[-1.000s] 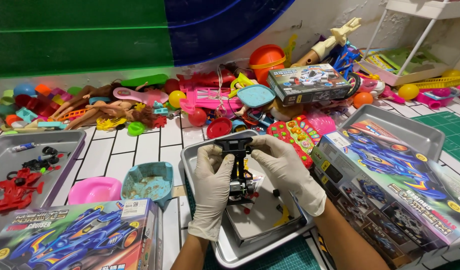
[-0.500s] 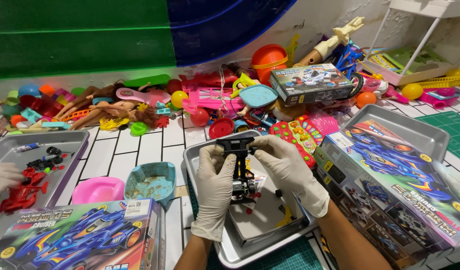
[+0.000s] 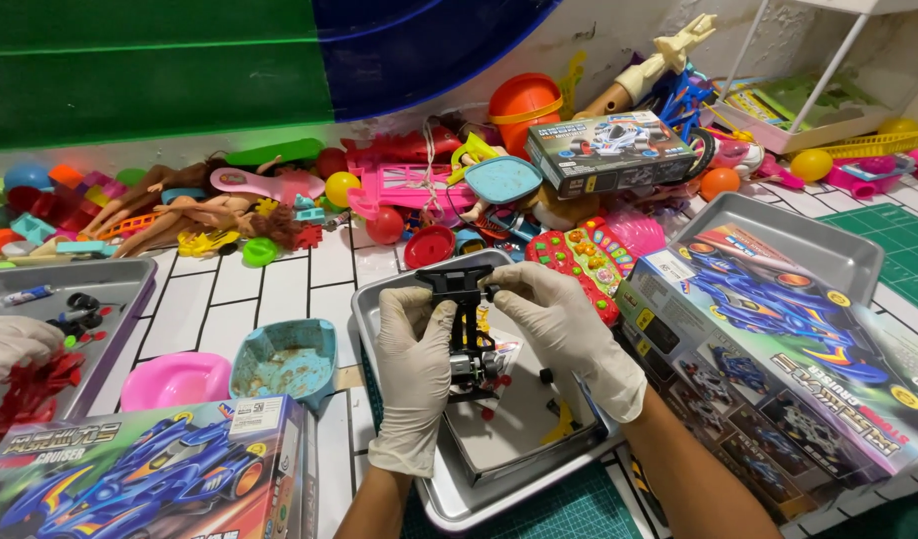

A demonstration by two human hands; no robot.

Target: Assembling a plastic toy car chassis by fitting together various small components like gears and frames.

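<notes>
Both my hands wear white gloves and hold a black toy car chassis [image 3: 469, 329] upright over a silver metal tray [image 3: 379, 299]. My left hand [image 3: 417, 369] grips its left side and lower part. My right hand [image 3: 559, 324] pinches the top right end of the chassis. Small loose parts, red and yellow among them [image 3: 561, 424], lie in the tray under the chassis.
Another person's gloved hand [image 3: 14, 344] rests at a grey tray [image 3: 129, 289] with red parts on the left. Toy car boxes lie at front left [image 3: 139, 474], right [image 3: 788, 339] and back [image 3: 609, 150]. A pink bowl [image 3: 174, 377], teal bowl [image 3: 284, 359] and mixed toys crowd the back.
Another person's gloved hand has come into view at the left tray. My hands keep hold of the chassis in about the same place.
</notes>
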